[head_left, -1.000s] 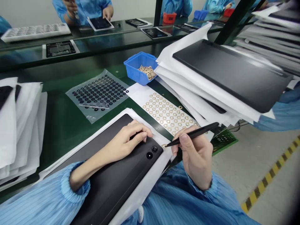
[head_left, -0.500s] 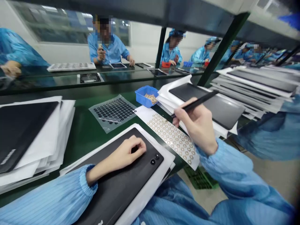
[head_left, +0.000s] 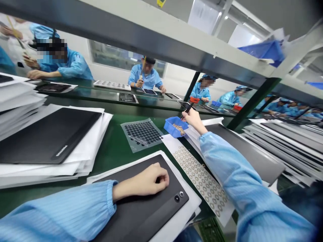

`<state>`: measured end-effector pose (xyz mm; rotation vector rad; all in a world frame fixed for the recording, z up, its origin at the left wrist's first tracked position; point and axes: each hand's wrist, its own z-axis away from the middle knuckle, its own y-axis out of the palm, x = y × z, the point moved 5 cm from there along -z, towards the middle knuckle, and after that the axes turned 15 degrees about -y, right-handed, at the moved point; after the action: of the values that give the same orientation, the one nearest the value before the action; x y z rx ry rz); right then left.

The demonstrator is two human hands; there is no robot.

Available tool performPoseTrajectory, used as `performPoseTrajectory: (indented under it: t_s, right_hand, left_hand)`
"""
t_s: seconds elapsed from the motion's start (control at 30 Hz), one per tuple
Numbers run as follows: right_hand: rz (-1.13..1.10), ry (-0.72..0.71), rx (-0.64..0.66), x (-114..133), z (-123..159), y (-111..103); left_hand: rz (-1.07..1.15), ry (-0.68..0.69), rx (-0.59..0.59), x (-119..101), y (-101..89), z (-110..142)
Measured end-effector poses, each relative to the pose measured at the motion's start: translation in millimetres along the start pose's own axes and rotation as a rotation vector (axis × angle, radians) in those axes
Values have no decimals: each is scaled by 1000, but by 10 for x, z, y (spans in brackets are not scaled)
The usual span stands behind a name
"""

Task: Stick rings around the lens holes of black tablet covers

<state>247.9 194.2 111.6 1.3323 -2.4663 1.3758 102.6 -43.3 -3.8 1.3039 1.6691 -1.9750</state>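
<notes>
My left hand [head_left: 150, 179] rests on the back of a black tablet [head_left: 131, 215], its fingers curled in and nothing visible in them. Two round camera lenses [head_left: 179, 196] sit at the tablet's near right corner, and white sheets lie beneath it. My right hand [head_left: 193, 120] is closed on slim black tweezers [head_left: 188, 110], held over the right side of a small blue bin [head_left: 174, 131]. Small gold-coloured pieces [head_left: 179, 129] lie in the bin. Whether the tweezer tips grip a piece is too small to tell.
A sheet of gold rings [head_left: 199, 174] lies under my right forearm. Left of the bin is a clear film of black rings [head_left: 143, 132]. Stacked tablets [head_left: 47, 134] and paper stand left, more panels [head_left: 285, 134] right. A shelf [head_left: 151, 30] spans above; co-workers sit opposite.
My right hand has moved forward and left with the tweezers, from above the gold-ring sheet to the blue bin. My left hand stays on the tablet. The view has turned left and tilted up.
</notes>
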Motion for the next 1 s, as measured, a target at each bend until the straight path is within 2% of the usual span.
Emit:
performPoseTrajectory:
  t_s: [0.13, 0.23, 0.33, 0.47, 0.6, 0.7, 0.8, 1.0]
  right_hand:
    - [-10, -53, 106, 124, 66, 90]
    - [-44, -135, 240, 350, 169, 282]
    - [-77, -261, 365, 635, 314, 531]
    - [-144, -395, 501, 978, 497, 967]
    - [-192, -439, 548, 1159, 561, 1351]
    - [-219, -433, 564, 1183, 576, 1486]
    - [-256, -411, 592, 1159, 611, 1527]
    - [-345, -314, 609, 1062, 660, 1587]
  left_hand:
    - [-14, 11, -17, 2, -50, -3]
    - [-55, -41, -117, 92, -221, -14]
    - [-127, -179, -310, 315, -520, 16]
    - [-236, -417, -545, 704, -922, 114]
    - [-326, -614, -660, 1021, -1125, 149]
    - [-353, -714, -664, 1156, -1147, 136]
    - [-336, -781, -629, 1218, -1163, 127]
    - [-187, -935, -441, 1292, -1276, 147]
